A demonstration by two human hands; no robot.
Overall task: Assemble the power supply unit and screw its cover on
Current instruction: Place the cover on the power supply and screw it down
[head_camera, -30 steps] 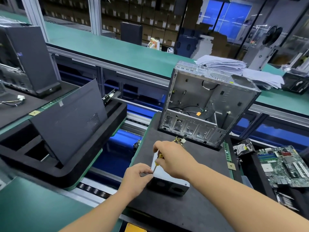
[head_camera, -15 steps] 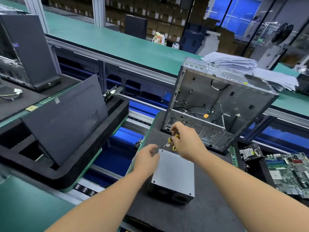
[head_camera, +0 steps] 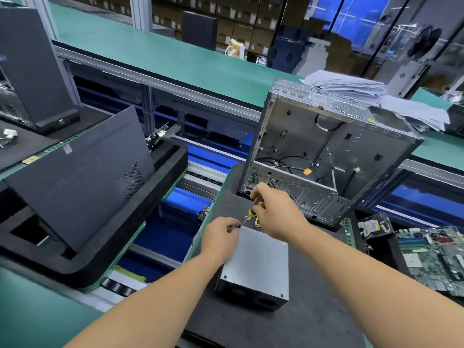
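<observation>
The power supply unit (head_camera: pixel 258 264) lies on a black foam pad (head_camera: pixel 313 322), its grey metal cover facing up with screws showing in the near corners. My right hand (head_camera: pixel 278 212) is shut on a small yellow-handled screwdriver (head_camera: pixel 251 213), whose tip slants down to the cover's far left corner. My left hand (head_camera: pixel 221 238) pinches at that same corner around the tip; whether it holds a screw is hidden. Yellow wires from the unit show just under my right hand.
An open grey computer case (head_camera: pixel 324 156) stands tilted right behind the unit. A motherboard (head_camera: pixel 434 257) and a drive (head_camera: pixel 374 226) lie to the right. On the left a dark side panel (head_camera: pixel 80 177) leans in a black foam tray, beyond a gap with blue conveyor rollers.
My hands left the cover's near left part for its far left corner. Since half a second ago the left hand has closed in on the screwdriver tip there.
</observation>
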